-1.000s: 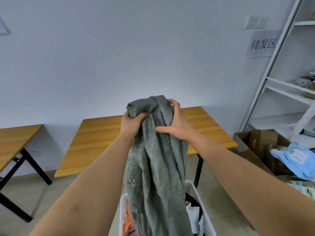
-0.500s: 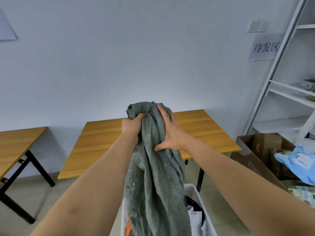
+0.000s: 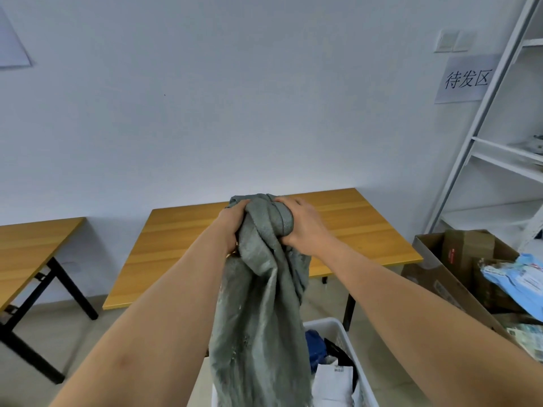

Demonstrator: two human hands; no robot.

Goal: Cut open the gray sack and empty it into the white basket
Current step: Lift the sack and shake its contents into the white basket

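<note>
The gray sack (image 3: pixel 258 318) hangs limp from both my hands, held up in front of me above the white basket (image 3: pixel 335 324). My left hand (image 3: pixel 232 223) grips the bunched top of the sack from the left. My right hand (image 3: pixel 302 224) grips the same bunch from the right, fingers curled over the fabric. The sack's lower end drops into the basket and hides its left side. Inside the basket lie parcels, among them a blue one (image 3: pixel 316 345) and a white one (image 3: pixel 332 383).
A wooden table (image 3: pixel 182 239) stands against the wall behind the sack, and a second one (image 3: pixel 29 248) is at the left. An open cardboard box (image 3: pixel 435 274) with packets sits on the floor at the right, below a white shelf rack (image 3: pixel 482 142).
Both hands have lowered with the sack and bunched its top tighter. My right hand has shifted from the sack's side onto the top of the bunch.
</note>
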